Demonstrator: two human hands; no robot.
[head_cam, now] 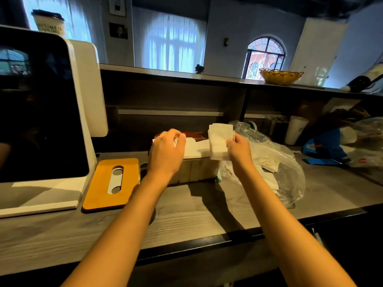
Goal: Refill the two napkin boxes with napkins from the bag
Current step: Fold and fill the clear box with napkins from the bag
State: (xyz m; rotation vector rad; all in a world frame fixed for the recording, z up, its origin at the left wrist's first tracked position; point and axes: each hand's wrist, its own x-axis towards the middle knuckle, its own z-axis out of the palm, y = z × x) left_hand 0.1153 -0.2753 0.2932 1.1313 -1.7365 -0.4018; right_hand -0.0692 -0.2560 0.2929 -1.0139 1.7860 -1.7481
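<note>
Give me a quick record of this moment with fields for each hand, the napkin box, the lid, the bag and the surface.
left hand: left hand over the open napkin box, fingers curled down onto the napkins inside; exact grip hidden
right hand: right hand pinches a napkin stack, held upright above the box's right end
napkin box: wooden napkin box, open, partly filled
lid: orange lid with slot, flat on the counter, left of the box
bag: clear plastic bag with napkins, right of the box
surface: grey wood-grain counter
</note>
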